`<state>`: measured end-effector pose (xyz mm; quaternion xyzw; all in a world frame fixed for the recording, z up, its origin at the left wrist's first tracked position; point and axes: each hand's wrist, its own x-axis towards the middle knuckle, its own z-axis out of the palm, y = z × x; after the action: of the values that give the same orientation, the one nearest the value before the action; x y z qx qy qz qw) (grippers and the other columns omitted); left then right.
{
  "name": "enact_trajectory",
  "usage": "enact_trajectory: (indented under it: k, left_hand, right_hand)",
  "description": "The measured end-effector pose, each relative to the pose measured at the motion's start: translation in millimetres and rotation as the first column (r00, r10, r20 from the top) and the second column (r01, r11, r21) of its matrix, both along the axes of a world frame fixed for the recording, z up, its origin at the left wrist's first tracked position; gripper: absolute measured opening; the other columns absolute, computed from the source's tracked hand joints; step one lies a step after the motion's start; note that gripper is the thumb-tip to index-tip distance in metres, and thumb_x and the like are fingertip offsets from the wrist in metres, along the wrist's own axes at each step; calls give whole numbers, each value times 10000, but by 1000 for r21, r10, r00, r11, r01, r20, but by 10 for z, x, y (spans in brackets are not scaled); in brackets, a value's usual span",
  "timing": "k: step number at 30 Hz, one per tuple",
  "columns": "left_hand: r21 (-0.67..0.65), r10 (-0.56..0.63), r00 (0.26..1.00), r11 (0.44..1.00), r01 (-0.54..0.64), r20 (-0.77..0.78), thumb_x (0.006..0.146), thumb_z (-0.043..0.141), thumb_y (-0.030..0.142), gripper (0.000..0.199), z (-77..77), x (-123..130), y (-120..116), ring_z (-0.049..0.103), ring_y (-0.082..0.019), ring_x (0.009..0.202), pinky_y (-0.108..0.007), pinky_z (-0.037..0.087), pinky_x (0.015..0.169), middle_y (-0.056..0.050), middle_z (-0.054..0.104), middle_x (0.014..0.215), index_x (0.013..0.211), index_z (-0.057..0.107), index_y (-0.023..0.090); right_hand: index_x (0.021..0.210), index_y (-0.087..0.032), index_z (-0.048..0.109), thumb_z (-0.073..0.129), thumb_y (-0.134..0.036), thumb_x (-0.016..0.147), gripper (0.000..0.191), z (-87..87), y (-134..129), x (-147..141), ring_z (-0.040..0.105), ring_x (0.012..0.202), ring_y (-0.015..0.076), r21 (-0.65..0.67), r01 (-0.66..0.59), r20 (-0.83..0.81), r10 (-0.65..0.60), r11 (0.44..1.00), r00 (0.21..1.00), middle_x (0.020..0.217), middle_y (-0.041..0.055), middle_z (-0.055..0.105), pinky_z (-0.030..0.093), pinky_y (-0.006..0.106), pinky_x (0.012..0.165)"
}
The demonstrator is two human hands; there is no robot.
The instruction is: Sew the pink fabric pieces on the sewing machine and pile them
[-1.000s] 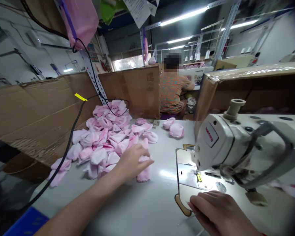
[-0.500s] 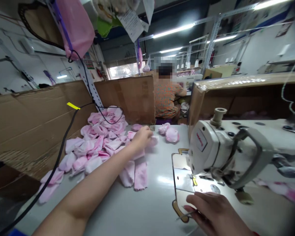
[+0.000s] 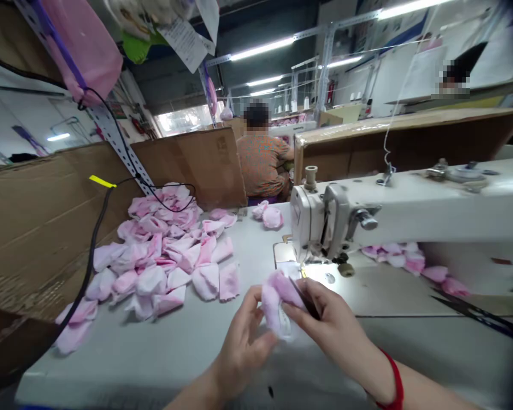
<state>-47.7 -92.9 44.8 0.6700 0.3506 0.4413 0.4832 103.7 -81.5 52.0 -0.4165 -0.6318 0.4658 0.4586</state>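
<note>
A small pink fabric piece is held up in front of the sewing machine, near its needle area. My left hand curls round the piece's left side, fingers and thumb against it. On the other side, my right hand pinches its edge, with a dark slim tool lying between the fingers. A white tag-like patch shows at the lower part of the piece. Left of my hands lies a heap of pink and white fabric pieces.
Two pink puffs lie at the table's back edge. More pink pieces sit behind the machine arm. Cardboard panels border the table; a black cable hangs left. A person sits beyond.
My left hand has come back from the heap to the front of the machine, where both hands now meet on a pink piece. The view has shifted right.
</note>
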Motion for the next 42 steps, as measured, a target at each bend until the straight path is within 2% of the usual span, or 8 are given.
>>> enact_trajectory:
  k: [5,9,12,18,26,29,35,42]
  left_hand:
    - [90,255,867,966,-240,-429,725,454,225,131,64,63,15,437,-114,579,-209,351,534,23,418,593,625,385,175]
    - [373,382,509,919,-125,-771,638,443,110,98,-72,145,7,447,-124,545,-220,272,493,23,477,561,565,423,172]
    - [373,375,444,923,-98,-813,669,445,137,93,-172,216,-27,478,-155,557,-235,243,485,-2,523,579,585,461,175]
    - [413,406,348,909,-58,-845,719,443,183,130,-247,233,-99,500,-179,563,-249,262,490,-25,544,585,591,465,180]
    - [572,472,500,819,58,-726,696,498,181,383,-9,257,81,431,-218,976,-359,348,822,-77,496,1048,1074,437,164]
    - [401,285,401,884,242,-871,730,471,151,161,94,478,321,471,-213,894,-372,358,790,-44,561,906,864,554,181]
    - [285,172,355,912,295,-919,738,394,56,169,-7,751,600,528,-229,739,-379,414,655,-89,572,731,705,547,119]
    - [169,35,508,961,219,-861,742,433,128,185,-88,559,557,520,-174,862,-279,439,715,-23,563,902,908,489,188]
  right_hand:
    - [755,-200,401,455,-189,703,75,-144,-104,154,453,525,116,143,133,381,-178,981,907,588,-32,475,337,215,490]
    - [853,-181,408,460,-172,713,149,-282,-101,334,505,504,153,192,193,686,-272,962,675,548,-19,524,315,231,474]
    - [820,-169,473,454,-233,750,97,-341,-238,410,516,488,191,322,231,748,-396,918,533,541,17,547,293,260,458]
    - [1003,-149,552,366,-144,786,286,-498,-595,268,537,545,156,641,-164,705,-490,750,513,937,89,615,352,282,490]
    - [1115,-187,484,419,-174,730,391,-414,-425,291,580,614,162,330,-285,884,-188,900,428,1158,71,508,424,272,492]
    - [1089,-189,500,405,-135,692,412,-401,-413,284,576,577,164,312,-298,901,-182,902,394,1186,67,484,431,277,467]
    - [1137,-84,468,345,-95,653,500,-592,-430,278,590,597,179,505,-246,814,-362,828,454,1111,138,530,476,283,492]
    - [1129,-140,445,345,-161,739,403,-888,-387,410,603,594,149,666,-181,701,-523,724,486,1068,89,569,442,207,381]
